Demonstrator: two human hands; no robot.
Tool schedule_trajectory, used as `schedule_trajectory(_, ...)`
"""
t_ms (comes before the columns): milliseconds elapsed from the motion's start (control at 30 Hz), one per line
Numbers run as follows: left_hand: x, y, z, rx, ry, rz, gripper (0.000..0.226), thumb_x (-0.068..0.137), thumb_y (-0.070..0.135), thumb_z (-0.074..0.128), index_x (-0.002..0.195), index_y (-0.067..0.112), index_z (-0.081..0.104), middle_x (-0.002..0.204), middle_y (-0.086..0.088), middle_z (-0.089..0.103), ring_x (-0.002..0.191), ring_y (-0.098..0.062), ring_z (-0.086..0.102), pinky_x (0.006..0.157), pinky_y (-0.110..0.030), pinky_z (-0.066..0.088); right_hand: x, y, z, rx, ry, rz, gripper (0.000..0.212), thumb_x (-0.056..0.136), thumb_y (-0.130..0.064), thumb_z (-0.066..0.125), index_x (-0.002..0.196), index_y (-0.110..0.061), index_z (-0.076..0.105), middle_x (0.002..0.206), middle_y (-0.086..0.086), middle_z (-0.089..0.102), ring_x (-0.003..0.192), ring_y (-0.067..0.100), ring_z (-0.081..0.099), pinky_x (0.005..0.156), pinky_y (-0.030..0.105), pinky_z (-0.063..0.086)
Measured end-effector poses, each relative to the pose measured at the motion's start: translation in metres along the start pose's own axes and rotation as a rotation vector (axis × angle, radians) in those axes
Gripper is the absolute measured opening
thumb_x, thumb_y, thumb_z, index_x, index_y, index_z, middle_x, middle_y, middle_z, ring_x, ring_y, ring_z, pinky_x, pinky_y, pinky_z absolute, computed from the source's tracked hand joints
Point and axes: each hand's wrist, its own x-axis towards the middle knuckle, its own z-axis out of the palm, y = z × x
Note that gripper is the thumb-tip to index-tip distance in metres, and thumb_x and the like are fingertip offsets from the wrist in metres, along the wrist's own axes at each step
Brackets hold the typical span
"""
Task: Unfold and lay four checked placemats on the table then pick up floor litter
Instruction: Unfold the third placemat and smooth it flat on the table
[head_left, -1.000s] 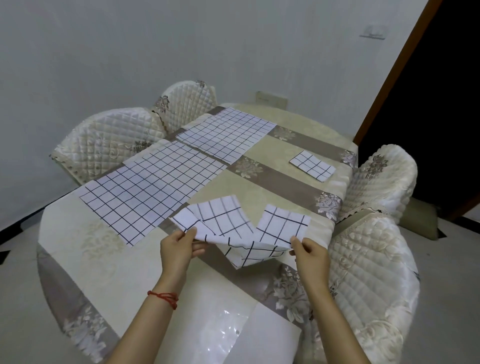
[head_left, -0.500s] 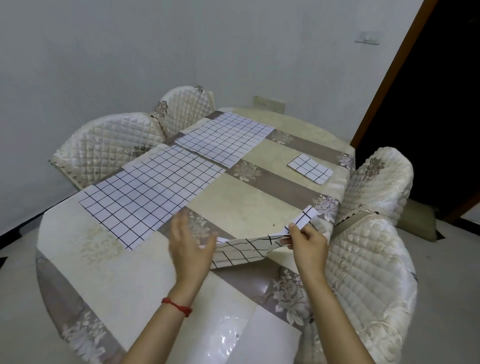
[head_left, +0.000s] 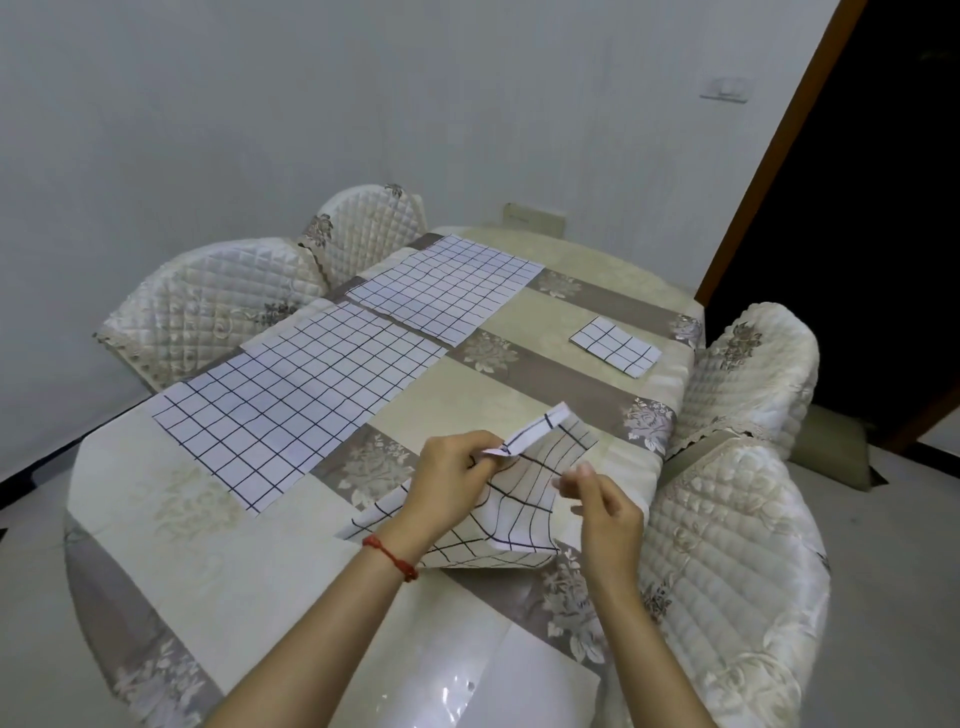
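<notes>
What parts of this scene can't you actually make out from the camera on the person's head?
- Floor litter: none shows in the head view; the cloth-covered table and quilted cream chairs hide most of the floor.
- Right hand: fingertips blurred, so any grip is unclear.
- Half-unfolded checked placemat: partly behind the left hand.
- Dark doorway: contents too dark.

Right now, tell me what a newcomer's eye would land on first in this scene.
First, the two hands at the near edge: the left hand pinches a folded corner of a half-opened checked placemat, the right hand beside it, fingers loosely curled. Next, two unfolded placemats lie flat along the table's left side. A small folded placemat lies at the far right.
</notes>
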Motion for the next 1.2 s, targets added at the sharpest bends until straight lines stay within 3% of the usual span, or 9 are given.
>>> schedule_trajectory(100, 0.010, 0.010, -0.024, -0.104, -0.049, 0.000, 0.020, 0.078, 0.008, 0.067, 0.064, 0.022, 0.067, 0.046, 0.020, 0.053, 0.050, 0.002, 0.045, 0.050, -0.009, 0.031, 0.008, 0.020, -0.011, 0.002, 0.014, 0.168, 0.017, 0.088, -0.029, 0.058, 0.099, -0.019, 0.065, 0.104, -0.002, 0.065, 0.104, 0.019, 0.059, 0.097, 0.040, 0.046)
schedule_trajectory(233, 0.019, 0.022, -0.051, -0.223, -0.109, -0.013, 0.035, 0.081, 0.005, 0.064, 0.054, 0.026, 0.061, 0.041, 0.012, 0.040, 0.042, -0.001, 0.034, 0.046, -0.007, 0.026, 0.026, 0.036, -0.016, 0.162, -0.228, 0.489, 0.067, 0.076, -0.044, 0.067, 0.132, -0.013, 0.047, 0.129, -0.003, 0.051, 0.121, 0.017, 0.047, 0.106, 0.039, 0.034)
schedule_trajectory(300, 0.022, 0.019, -0.060, -0.282, -0.084, -0.030, 0.033, 0.082, 0.006, 0.063, 0.054, 0.023, 0.064, 0.047, 0.013, 0.044, 0.048, 0.000, 0.035, 0.052, -0.010, 0.030, 0.034, 0.037, -0.016, 0.295, -0.276, 0.512, 0.082, 0.063, -0.045, 0.076, 0.128, -0.002, 0.051, 0.132, 0.009, 0.055, 0.124, 0.025, 0.049, 0.110, 0.045, 0.034)
schedule_trajectory(433, 0.026, 0.004, -0.068, -0.349, 0.040, -0.113, 0.026, 0.083, 0.010, 0.062, 0.060, 0.000, 0.056, 0.064, -0.009, 0.041, 0.063, -0.015, 0.040, 0.062, -0.022, 0.035, 0.043, 0.019, -0.014, 0.410, -0.298, 0.385, 0.031, 0.071, -0.018, 0.069, 0.088, 0.005, 0.060, 0.088, 0.017, 0.064, 0.093, 0.030, 0.060, 0.080, 0.030, 0.056)
schedule_trajectory(567, 0.025, -0.018, -0.067, -0.414, 0.206, -0.315, 0.015, 0.086, 0.011, 0.060, 0.072, 0.012, 0.067, 0.076, -0.009, 0.065, 0.077, -0.021, 0.059, 0.077, -0.035, 0.051, 0.047, 0.002, -0.014, 0.301, -0.304, 0.206, 0.059, 0.047, -0.047, 0.085, 0.076, -0.005, 0.055, 0.076, 0.010, 0.043, 0.075, 0.021, 0.045, 0.068, 0.031, 0.042)
schedule_trajectory(733, 0.016, -0.024, -0.047, -0.179, 0.371, -0.456, 0.040, 0.084, 0.022, 0.063, 0.121, 0.011, 0.055, 0.123, -0.007, 0.055, 0.115, -0.022, 0.050, 0.092, -0.032, 0.040, 0.044, -0.022, -0.014, 0.121, -0.195, 0.033, 0.030, 0.081, -0.012, 0.067, 0.056, -0.008, 0.050, 0.046, -0.007, 0.040, 0.048, 0.005, 0.036, 0.050, 0.016, 0.032)
schedule_trajectory(933, -0.018, 0.020, -0.001, -0.228, 0.177, -0.250, 0.005, 0.081, 0.020, 0.067, 0.083, 0.023, 0.065, 0.088, 0.005, 0.067, 0.080, -0.009, 0.061, 0.076, -0.033, 0.054, 0.034, -0.028, 0.004, 0.006, -0.182, -0.092, 0.023, 0.077, -0.006, 0.070, 0.056, -0.012, 0.060, 0.054, -0.005, 0.053, 0.048, -0.001, 0.045, 0.051, 0.010, 0.038)
schedule_trajectory(1100, -0.025, 0.037, 0.016, -0.401, 0.064, -0.294, 0.004, 0.082, 0.020, 0.066, 0.080, 0.022, 0.069, 0.080, 0.005, 0.069, 0.063, -0.008, 0.064, 0.070, -0.041, 0.059, 0.022, -0.028, 0.014, -0.020, -0.280, -0.101, 0.029, 0.077, -0.003, 0.068, 0.053, -0.013, 0.054, 0.050, -0.006, 0.047, 0.047, -0.001, 0.040, 0.048, 0.009, 0.034)
schedule_trajectory(1200, -0.024, 0.040, 0.017, -0.537, 0.047, -0.376, 0.013, 0.084, 0.013, 0.063, 0.074, 0.018, 0.069, 0.077, -0.002, 0.068, 0.059, -0.007, 0.063, 0.062, -0.030, 0.059, 0.018, -0.028, 0.014, -0.066, -0.323, -0.114, 0.030, 0.077, -0.007, 0.069, 0.054, -0.011, 0.051, 0.047, -0.009, 0.044, 0.045, -0.001, 0.039, 0.047, 0.010, 0.033)
